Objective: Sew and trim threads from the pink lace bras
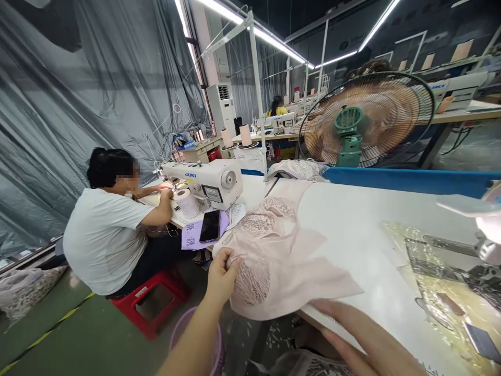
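Note:
A pale pink lace bra (254,277) lies over the front edge of the white sewing table, its patterned cups facing up and its plain side panels spread to the right. My left hand (222,274) is closed, pinching the bra's left edge between thumb and fingers. At the table's front edge, my right hand (352,329) has its fingers stretched out and slightly blurred; the fingertips are just by the bra's lower edge, and I cannot tell if they touch it. Below my right hand, more lace fabric (313,363) shows in my lap.
A sewing machine (489,240) stands at the right, beside a plastic-covered area. On the left, a co-worker (105,235) sits on a red stool (152,300) at another machine (211,183). A phone (210,226) lies on purple paper. A fan (348,122) stands behind the table; a pink bin (217,344) is below.

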### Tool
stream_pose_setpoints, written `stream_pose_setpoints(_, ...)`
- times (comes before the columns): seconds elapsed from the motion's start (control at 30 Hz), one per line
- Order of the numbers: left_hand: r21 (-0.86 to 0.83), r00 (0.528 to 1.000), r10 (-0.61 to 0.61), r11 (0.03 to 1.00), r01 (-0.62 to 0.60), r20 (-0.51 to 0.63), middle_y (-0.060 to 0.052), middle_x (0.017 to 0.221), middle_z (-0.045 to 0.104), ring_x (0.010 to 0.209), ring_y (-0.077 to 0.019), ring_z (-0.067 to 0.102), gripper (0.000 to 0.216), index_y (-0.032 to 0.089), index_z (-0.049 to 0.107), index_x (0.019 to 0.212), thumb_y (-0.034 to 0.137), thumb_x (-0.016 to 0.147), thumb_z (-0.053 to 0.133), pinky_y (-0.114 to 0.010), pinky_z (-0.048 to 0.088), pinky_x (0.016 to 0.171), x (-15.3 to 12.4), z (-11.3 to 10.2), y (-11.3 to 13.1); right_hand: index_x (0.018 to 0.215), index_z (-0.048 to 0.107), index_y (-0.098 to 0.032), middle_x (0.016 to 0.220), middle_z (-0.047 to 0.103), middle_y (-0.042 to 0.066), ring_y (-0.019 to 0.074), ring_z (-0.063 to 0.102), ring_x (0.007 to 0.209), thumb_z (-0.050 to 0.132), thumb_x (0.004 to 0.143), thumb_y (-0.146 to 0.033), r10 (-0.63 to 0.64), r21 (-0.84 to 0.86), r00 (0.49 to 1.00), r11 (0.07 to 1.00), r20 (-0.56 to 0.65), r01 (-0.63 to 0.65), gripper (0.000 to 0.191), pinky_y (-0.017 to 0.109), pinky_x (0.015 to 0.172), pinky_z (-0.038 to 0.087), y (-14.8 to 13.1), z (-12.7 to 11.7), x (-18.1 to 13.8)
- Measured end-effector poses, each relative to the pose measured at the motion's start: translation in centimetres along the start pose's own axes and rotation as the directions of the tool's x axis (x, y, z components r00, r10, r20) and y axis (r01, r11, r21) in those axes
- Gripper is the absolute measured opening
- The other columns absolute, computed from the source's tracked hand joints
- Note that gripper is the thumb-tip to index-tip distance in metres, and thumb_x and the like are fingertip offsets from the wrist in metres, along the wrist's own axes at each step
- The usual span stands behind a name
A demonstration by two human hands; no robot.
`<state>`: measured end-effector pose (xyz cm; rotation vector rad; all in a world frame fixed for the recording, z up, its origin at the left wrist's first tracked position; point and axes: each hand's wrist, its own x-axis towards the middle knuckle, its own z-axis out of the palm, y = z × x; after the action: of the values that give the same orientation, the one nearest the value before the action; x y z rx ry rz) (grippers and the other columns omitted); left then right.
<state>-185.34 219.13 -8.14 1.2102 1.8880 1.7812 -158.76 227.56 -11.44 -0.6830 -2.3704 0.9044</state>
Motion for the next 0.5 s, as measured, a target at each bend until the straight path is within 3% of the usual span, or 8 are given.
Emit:
stream_pose_setpoints(0.1,-0.132,0.999,-0.048,0.99,0.048,0.0,-0.006,0.101,0.063,0.094,-0.0182,0.057,0.03,0.019,0.051,0.101,0.026,0.074,0.061,-0.029,0.042,0.084,-1.0,0.2,0.1,0.134,0.039,-0.012,0.136,0.043,0.013,0.0276,0.039,0.124,0.041,0.088,-0.037,-0.11,-0.135,0.987,0.983,0.113,0.125,0.051,0.043,0.102,0.037,-1.3,0.9,6.3)
stream_pose_setpoints(0.17,-0.232,0.993,-0.114,0.967,0.106,-0.022,-0.008,0.111,0.061,0.103,-0.0204,0.056,0.041,0.019,0.047,0.109,0.027,0.072,0.063,-0.031,0.041,0.089,-1.9,0.0,-0.4,0.131,0.04,-0.005,0.131,0.047,0.019,0.0313,0.042,0.121,0.049,0.081,-0.03,-0.079,-0.208,0.966,0.969,0.246,0.133,0.056,0.045,0.101,0.036,-2.0,1.6,9.5)
stream_pose_setpoints(0.27,-0.32,0.971,-0.219,0.93,0.179,-0.095,-0.007,0.102,0.063,0.094,-0.0194,0.058,0.043,0.019,0.047,0.107,0.03,0.07,0.065,-0.029,0.043,0.083,-3.0,-0.7,-2.3,0.102,0.058,-0.014,0.099,0.065,0.013,0.0307,0.059,0.094,0.051,0.077,-0.023,-0.044,-0.235,0.926,0.962,0.375,0.141,0.027,0.043,0.081,0.048,-2.6,2.0,12.2)
stream_pose_setpoints(0.3,-0.317,0.96,-0.254,0.926,0.206,-0.119,-0.006,0.094,0.063,0.087,-0.0182,0.059,0.038,0.018,0.049,0.102,0.031,0.07,0.065,-0.028,0.043,0.078,-3.3,-1.0,-3.1,0.09,0.059,-0.017,0.088,0.066,0.01,0.0285,0.061,0.084,0.048,0.079,-0.023,-0.052,-0.231,0.918,0.961,0.394,0.153,0.016,0.04,0.074,0.05,-2.7,1.9,12.9)
stream_pose_setpoints(0.37,-0.261,0.934,-0.311,0.93,0.26,-0.175,-0.003,0.081,0.06,0.076,-0.0166,0.056,0.026,0.017,0.053,0.086,0.034,0.07,0.064,-0.025,0.042,0.068,-3.5,-1.6,-4.6,0.075,0.054,-0.02,0.08,0.063,0.007,0.0243,0.061,0.075,0.042,0.083,-0.025,-0.082,-0.221,0.896,0.956,0.436,0.195,0.015,0.036,0.067,0.049,-3.1,1.4,14.4)
stream_pose_setpoints(0.5,-0.136,0.901,-0.317,0.948,0.289,-0.295,-0.007,0.099,0.055,0.094,-0.0202,0.05,0.023,0.016,0.053,0.066,0.035,0.07,0.065,-0.024,0.038,0.073,-3.1,-2.3,-6.5,0.068,0.052,-0.019,0.119,0.052,0.012,0.0286,0.051,0.106,0.045,0.083,-0.03,-0.163,-0.209,0.838,0.927,0.521,0.311,0.02,0.038,0.082,0.044,-4.2,1.5,18.6)
